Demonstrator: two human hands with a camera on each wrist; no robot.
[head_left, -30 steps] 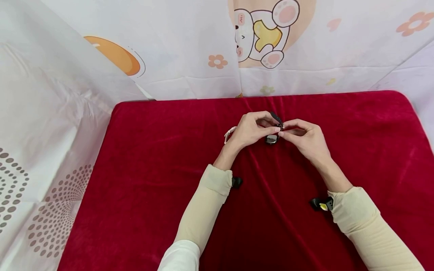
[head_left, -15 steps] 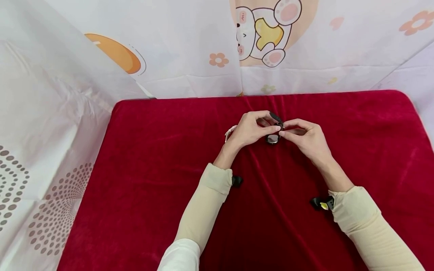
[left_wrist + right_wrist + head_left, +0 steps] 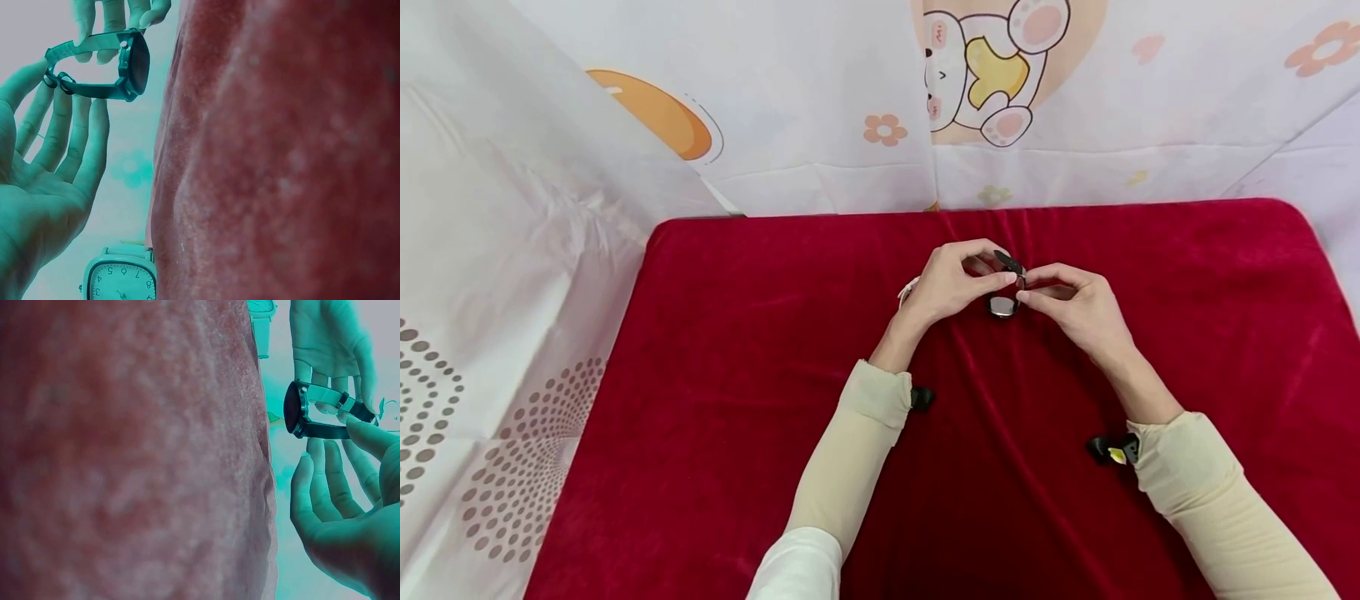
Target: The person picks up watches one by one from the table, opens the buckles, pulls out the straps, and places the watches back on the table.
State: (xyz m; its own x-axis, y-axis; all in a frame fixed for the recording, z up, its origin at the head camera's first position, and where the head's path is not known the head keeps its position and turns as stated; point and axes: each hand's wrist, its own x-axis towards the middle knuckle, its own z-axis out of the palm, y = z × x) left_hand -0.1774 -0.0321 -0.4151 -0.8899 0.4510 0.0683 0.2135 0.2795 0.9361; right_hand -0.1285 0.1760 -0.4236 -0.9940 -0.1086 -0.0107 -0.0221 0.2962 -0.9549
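Note:
Both hands hold a black wristwatch just over the red cloth, its strap bent into a loop and its dark round face turned outward. My left hand pinches the strap, with the thumb near the strap's end and the other fingers behind it. From the other side, my right hand pinches the strap between thumb and fingers. A keeper loop shows on the strap; fingers partly cover the strap's ends. Beside my left hand is a second, pale watch with a square dial, mostly hidden in the head view.
Red velvet-like cloth covers the table, with creases running through its middle. White printed curtains hang along the back and left side. Small black devices sit at both sleeve cuffs.
My left thumb and fingers have shifted slightly up and left along with the strap end, widening the gap to the right fingertips. My right hand stays nearly still.

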